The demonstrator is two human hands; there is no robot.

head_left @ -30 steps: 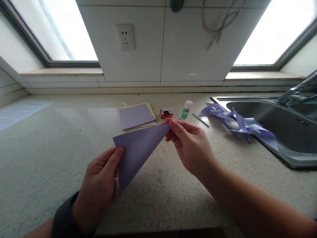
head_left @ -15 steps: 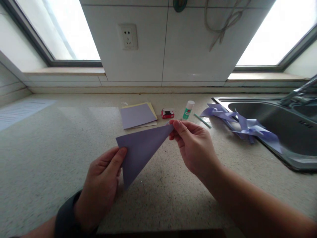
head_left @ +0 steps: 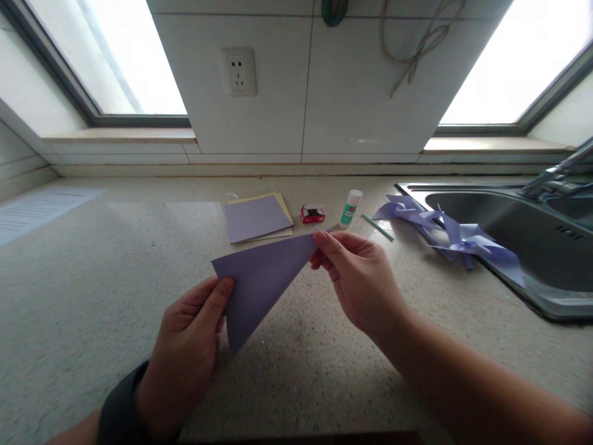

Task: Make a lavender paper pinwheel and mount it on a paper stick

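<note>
Pinwheels [head_left: 466, 240] lie across the sink rim [head_left: 542, 301]. Your left hand [head_left: 188, 346] and right hand [head_left: 364, 275], nearly closed, pinch the paper [head_left: 259, 284]; its tip points right, its long edge slanting away.

Matt, smooth paper in the purple triangle [head_left: 259, 281] and the stacked sheets [head_left: 257, 217]; faint sheen on the folded paper shapes [head_left: 463, 238]; smooth, plastic look to the glue stick [head_left: 351, 209]; satiny metal across the sink [head_left: 551, 259], shinier along the faucet [head_left: 556, 170]; speckled, stone-like finish on the countertop [head_left: 115, 296]; glossy tile on the wall [head_left: 269, 120].
</note>
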